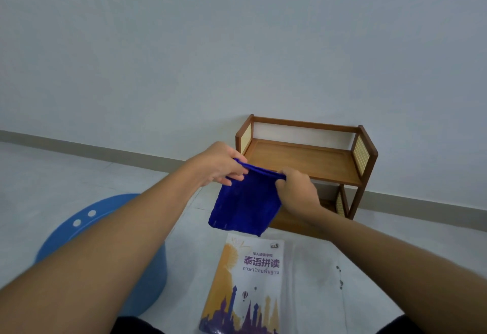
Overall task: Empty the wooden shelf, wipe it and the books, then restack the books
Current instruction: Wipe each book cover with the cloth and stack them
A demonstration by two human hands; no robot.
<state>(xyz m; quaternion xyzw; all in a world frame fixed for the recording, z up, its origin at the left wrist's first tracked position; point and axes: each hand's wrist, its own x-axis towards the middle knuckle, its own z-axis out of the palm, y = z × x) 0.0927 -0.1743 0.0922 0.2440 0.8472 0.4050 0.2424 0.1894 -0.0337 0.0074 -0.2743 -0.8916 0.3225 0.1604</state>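
- The blue cloth (245, 201) hangs in the air just in front of the wooden shelf (303, 159), stretched along its top edge between both hands and falling loose below them.
- The left hand (221, 165) pinches one top corner between thumb and curled fingers. The right hand (296, 188) is closed round the other corner in a fist-like grip.
- The shelf's top board is bare, so the emptying looks done, at least for that tier. The lower tier is mostly hidden behind the right forearm.
- The step in hand appears to be readying the cloth for wiping. It would go best folded into a flat pad that one palm can press down, then run along the board from one woven side panel to the other, working into the back rail and corners where dust gathers.
- The free hand could steady the frame, since the shelf looks light enough to slide on a smooth floor.
- A book (250, 281) with a yellow and purple cover lies flat on the floor in front of the shelf, below the cloth's hanging edge. A pale sheet or cover lies touching its far side from the tub, too plain to identify.
- A round blue plastic tub or stool (147, 275) sits well to the left of the shelf, partly under the left forearm.
- The floor (52, 170) is pale and glossy. The shelf stands against a plain white wall (237, 43) with a grey skirting strip (105, 146) along its foot.
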